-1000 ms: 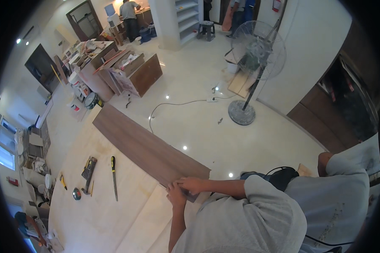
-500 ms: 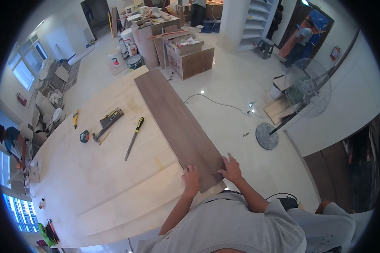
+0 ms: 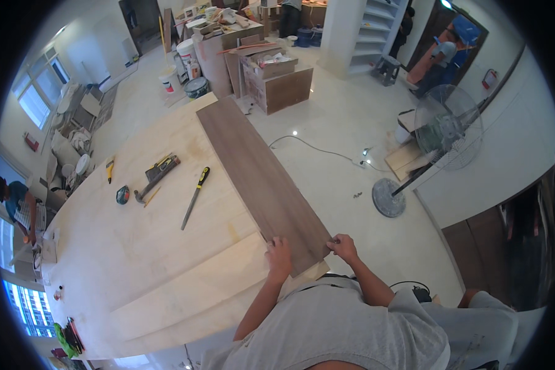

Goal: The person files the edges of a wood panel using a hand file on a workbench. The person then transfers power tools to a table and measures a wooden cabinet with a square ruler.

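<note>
A hand could pass along the bare face of the brown board (image 3: 259, 179), from its far end down to the left hand (image 3: 279, 258) and right hand (image 3: 344, 248), which block its two long edges near the close end. Left of the board, the tabletop (image 3: 135, 265) offers a strip before the file (image 3: 195, 200); past that, the hammer (image 3: 157, 179) and tape measure (image 3: 123, 195) obstruct. Rightward is open air, the standing fan (image 3: 389, 198) well apart.

Right hand (image 3: 345, 248), spread before, now curled
</note>
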The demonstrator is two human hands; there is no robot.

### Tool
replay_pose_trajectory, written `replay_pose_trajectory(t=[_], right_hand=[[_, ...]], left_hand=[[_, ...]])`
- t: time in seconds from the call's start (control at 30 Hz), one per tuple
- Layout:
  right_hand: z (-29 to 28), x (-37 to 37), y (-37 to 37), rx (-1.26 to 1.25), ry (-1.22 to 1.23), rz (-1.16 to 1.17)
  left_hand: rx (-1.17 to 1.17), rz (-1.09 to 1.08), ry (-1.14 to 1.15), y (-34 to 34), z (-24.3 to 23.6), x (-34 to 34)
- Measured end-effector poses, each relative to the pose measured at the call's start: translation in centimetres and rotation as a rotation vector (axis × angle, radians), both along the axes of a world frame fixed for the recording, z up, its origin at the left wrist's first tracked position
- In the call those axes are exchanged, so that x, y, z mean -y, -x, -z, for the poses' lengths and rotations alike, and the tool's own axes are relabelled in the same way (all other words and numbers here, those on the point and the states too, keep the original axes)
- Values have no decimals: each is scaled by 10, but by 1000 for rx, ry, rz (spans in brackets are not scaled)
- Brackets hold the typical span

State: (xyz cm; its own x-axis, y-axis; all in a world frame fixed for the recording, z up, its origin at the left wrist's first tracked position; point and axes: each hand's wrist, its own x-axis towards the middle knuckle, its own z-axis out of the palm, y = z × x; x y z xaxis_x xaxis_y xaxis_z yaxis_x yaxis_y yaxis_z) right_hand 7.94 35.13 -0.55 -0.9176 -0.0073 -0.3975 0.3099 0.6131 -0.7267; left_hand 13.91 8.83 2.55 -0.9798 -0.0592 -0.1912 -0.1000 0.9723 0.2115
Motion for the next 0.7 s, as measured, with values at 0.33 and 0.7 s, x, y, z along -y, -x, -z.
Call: replay_pose_trajectory(t=[0.33,0.7], right_hand=[[3,-9,-6,118,205,170],[12,-18,-23,111,480,297]], left_hand=[[42,-9,0,2,5,-1],[27,42,32,1,14,4]])
